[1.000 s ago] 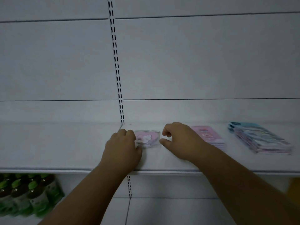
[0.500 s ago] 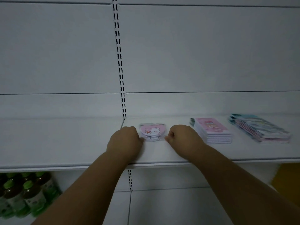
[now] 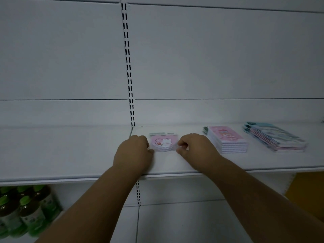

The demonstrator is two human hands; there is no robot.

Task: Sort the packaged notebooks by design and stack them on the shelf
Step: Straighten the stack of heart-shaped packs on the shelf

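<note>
A small stack of pink packaged notebooks with a bear design (image 3: 164,142) lies on the white shelf (image 3: 70,155). My left hand (image 3: 133,153) is at the stack's left edge with curled fingers pinching it. On the stack's right edge, my right hand (image 3: 194,149) pinches the clear wrapper between thumb and fingers. Further right lies a stack of pink rectangular notebooks (image 3: 228,140), and beyond it a stack of blue-and-white patterned ones (image 3: 275,136).
A slotted upright (image 3: 128,67) runs down the white back panel. Green-capped drink bottles (image 3: 26,209) stand on the lower shelf at the bottom left. A yellow object (image 3: 306,190) shows under the shelf at the right.
Both hands have closed in on the bear stack's two sides and stay there. The stack has hardly shifted; the view has tilted a little.
</note>
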